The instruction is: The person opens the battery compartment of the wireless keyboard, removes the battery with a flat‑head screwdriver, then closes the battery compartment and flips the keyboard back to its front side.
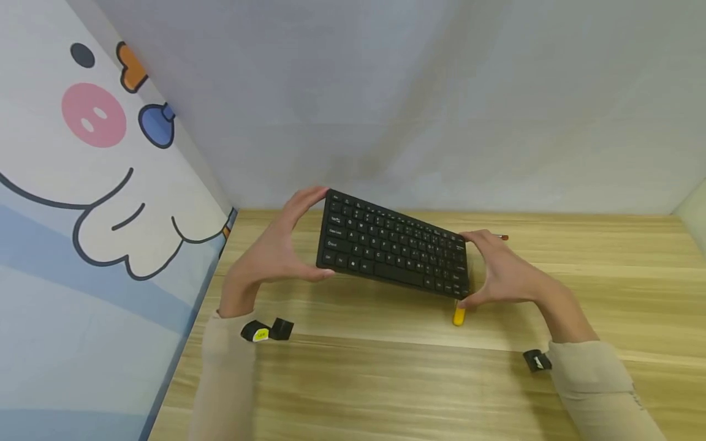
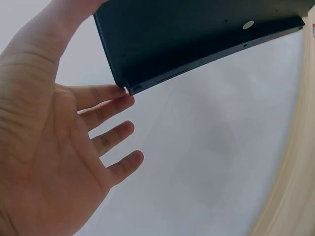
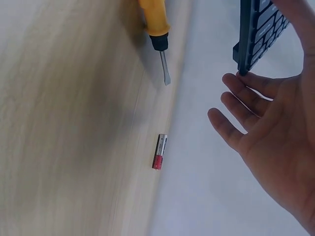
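Note:
A black compact keyboard (image 1: 394, 245) is held up above the wooden table, keys facing the head camera, its right end lower than its left. My left hand (image 1: 276, 245) pinches the left end between thumb and fingers at the two corners. The right end is gripped the same way by my right hand (image 1: 504, 269). In the left wrist view the keyboard's dark underside (image 2: 197, 34) shows, with spare fingers of the left hand (image 2: 64, 142) spread below it. In the right wrist view the right hand (image 3: 280, 113) touches a keyboard corner (image 3: 256, 39) with its fingertips.
On the table (image 1: 386, 380) lies a flathead screwdriver (image 3: 156, 22) with a yellow handle, partly hidden behind the keyboard in the head view. A red and silver battery (image 3: 160, 152) lies near the back wall (image 1: 386, 110). At left stands a cartoon-printed panel (image 1: 99, 245).

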Tool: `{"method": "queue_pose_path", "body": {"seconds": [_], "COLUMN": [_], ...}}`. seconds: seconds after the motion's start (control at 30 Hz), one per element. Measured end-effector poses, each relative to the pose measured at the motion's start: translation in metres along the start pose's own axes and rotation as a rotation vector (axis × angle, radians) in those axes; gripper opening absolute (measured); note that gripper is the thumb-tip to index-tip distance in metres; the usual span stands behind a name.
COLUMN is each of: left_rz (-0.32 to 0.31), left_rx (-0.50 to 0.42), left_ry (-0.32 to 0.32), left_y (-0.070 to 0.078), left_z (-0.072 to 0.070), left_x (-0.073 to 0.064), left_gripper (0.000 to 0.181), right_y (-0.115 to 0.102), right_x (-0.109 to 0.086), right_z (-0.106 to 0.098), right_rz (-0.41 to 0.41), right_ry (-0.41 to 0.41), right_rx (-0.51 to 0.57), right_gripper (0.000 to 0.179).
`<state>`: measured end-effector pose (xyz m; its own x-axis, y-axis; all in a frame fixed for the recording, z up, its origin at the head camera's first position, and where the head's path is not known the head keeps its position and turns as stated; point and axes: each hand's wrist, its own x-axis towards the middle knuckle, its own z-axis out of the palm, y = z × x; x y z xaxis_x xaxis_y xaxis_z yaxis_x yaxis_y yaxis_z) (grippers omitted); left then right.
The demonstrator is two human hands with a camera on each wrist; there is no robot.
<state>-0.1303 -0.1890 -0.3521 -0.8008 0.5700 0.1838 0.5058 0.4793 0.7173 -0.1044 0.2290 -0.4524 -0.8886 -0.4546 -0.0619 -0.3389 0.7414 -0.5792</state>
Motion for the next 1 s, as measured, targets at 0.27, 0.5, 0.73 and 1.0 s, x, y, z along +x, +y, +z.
{"method": "queue_pose_path", "body": {"seconds": [0.27, 0.5, 0.73, 1.0], "left_rz": [-0.07, -0.134, -0.185, -0.275], "left_rx": [0.019, 0.028, 0.054, 0.076], "left_ry": [-0.036, -0.049, -0.064, -0.095], "left_y": [-0.014, -0.026, -0.039, -0.064], "left_z": [0.002, 0.005, 0.01, 0.019], "left_x": [-0.005, -0.01, -0.016, -0.019], "left_gripper": [0.127, 0.128, 0.128, 0.13], "right_y": [0.003, 0.003, -0.002, -0.004], "right_x": [0.002, 0.005, 0.008, 0.014], "right_z": [-0.006, -0.01, -0.011, -0.01], "right_rz": [0.025, 0.035, 0.053, 0.046], "right_ry": [-0.012, -0.023, -0.026, -0.027], "right_rx": [-0.022, -0.052, -0.083, -0.154], "right_gripper": [0.133, 0.133, 0.133, 0.132]}}
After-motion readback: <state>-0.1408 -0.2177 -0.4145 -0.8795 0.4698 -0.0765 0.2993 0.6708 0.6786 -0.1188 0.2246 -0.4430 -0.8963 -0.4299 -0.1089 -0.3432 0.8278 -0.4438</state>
